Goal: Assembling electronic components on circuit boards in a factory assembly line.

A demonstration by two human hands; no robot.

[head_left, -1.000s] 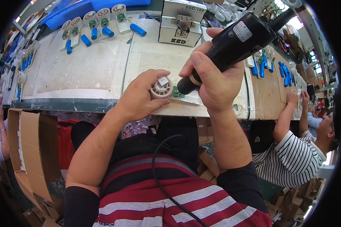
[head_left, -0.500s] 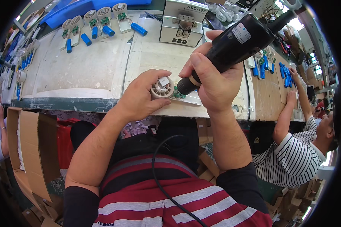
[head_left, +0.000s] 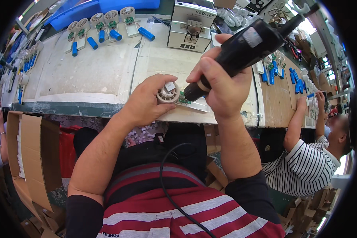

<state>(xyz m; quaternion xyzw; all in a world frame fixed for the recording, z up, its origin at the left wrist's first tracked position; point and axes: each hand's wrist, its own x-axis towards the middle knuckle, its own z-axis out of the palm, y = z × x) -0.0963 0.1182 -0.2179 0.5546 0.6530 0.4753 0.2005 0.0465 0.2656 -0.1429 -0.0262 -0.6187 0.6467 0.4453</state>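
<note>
Between its thumb and fingers, my left hand [head_left: 142, 99] grips the round head of a small white fan housing [head_left: 161, 97] on the table. A pale square piece [head_left: 170, 87] sits at the middle of the head. Beside it, a green circuit board [head_left: 183, 99] lies in the white handle part [head_left: 200, 105], which stretches to the right. My right hand [head_left: 229, 89] is wrapped round a black electric screwdriver [head_left: 246, 45]. The tool is tilted, its nose pointing down and left just right of the fan head. I cannot make out the bit.
Several similar fan housings [head_left: 129, 24] with blue batteries [head_left: 146, 34] line the table's far left. A silver and white boxy machine [head_left: 190, 25] stands at the back. On the right, a co-worker in a striped shirt [head_left: 311, 166] works near more blue batteries [head_left: 296, 81]. Cardboard boxes [head_left: 33, 154] stand lower left.
The screwdriver and my right hand have shifted slightly left, and the fan head has barely moved. The co-worker on the right has drawn one hand nearer and now holds a blue battery.
</note>
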